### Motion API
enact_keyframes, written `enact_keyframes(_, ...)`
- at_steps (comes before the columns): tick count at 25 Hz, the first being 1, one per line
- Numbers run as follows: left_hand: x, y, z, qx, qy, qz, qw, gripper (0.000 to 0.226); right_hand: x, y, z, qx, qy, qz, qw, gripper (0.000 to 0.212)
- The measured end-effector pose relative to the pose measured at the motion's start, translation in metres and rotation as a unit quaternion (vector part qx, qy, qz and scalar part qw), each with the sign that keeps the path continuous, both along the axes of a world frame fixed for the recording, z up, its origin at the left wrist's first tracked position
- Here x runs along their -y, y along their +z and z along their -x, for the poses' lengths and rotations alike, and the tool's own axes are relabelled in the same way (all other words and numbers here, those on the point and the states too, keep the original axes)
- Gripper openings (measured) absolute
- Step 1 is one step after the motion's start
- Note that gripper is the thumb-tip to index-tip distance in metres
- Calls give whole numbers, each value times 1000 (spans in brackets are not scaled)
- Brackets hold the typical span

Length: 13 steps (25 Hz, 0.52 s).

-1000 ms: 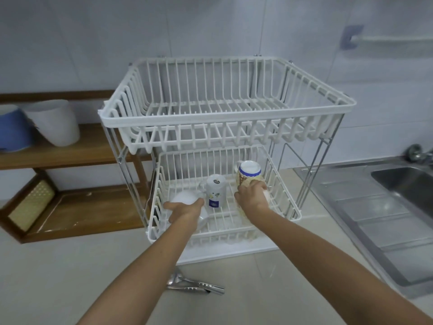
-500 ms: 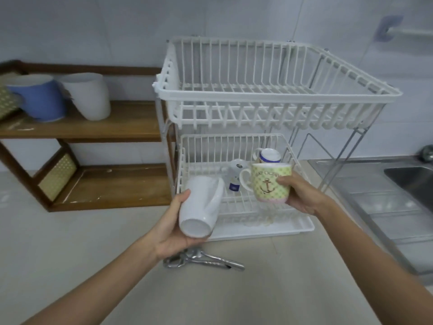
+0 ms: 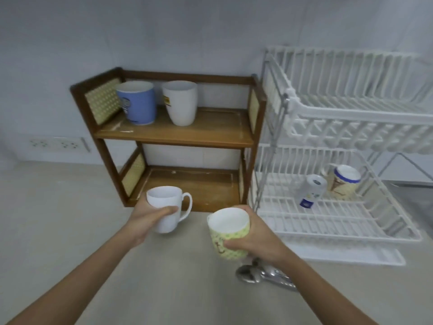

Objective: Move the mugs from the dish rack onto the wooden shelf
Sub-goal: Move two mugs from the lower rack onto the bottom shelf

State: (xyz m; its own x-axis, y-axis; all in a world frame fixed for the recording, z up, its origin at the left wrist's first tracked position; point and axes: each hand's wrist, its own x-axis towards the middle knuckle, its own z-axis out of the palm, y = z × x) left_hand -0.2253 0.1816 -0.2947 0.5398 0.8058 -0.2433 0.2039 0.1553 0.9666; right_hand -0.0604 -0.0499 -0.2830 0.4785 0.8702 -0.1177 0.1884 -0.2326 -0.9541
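Note:
My left hand (image 3: 146, 220) grips a plain white mug (image 3: 165, 205), upright, just in front of the lower board of the wooden shelf (image 3: 192, 134). My right hand (image 3: 259, 238) holds a yellow-green patterned mug (image 3: 228, 233) above the counter, to the right of the white one. A blue mug (image 3: 138, 103) and a tall white mug (image 3: 180, 102) stand on the shelf's upper board. In the lower tier of the white dish rack (image 3: 351, 118) lie a small white mug with a blue label (image 3: 310, 191) and a cream mug with a blue rim (image 3: 344, 181).
Metal tongs (image 3: 264, 276) lie on the beige counter under my right wrist. A wall socket strip (image 3: 56, 144) sits at the left. The rack's drip tray (image 3: 365, 258) juts out toward me at the right.
Both hands lifted their mugs out of the rack and carried them left to the front of the shelf. The white mug has turned upright. My view has swung left.

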Motion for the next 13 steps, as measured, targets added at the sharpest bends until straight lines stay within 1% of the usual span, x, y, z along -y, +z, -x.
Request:
enact_keyframes(1, -20, -1, 2, -19, 21, -47, 999, 65, -24, -3, 9, 40, -19, 21, 999, 79)
enact_keyframes(3, -53, -5, -4, -43, 49, -100, 993, 70, -72, -11, 17, 88, -63, 52, 993, 85)
enact_keyframes(5, -77, -9, -16, -72, 71, -136, 985, 83, -120, -17, 14, 103, -108, 71, 986, 87)
enact_keyframes(7, -96, -16, -29, -85, 92, -161, 979, 87, -164, -23, 3, 101, -137, 89, 981, 86)
enact_keyframes(10, -117, -33, -44, -99, 110, -166, 975, 90, -212, -31, -16, 125, -174, 124, 969, 91)
enact_keyframes(13, -134, -49, -56, -118, 128, -132, 976, 102, -243, -46, -26, 136, -209, 137, 959, 99)
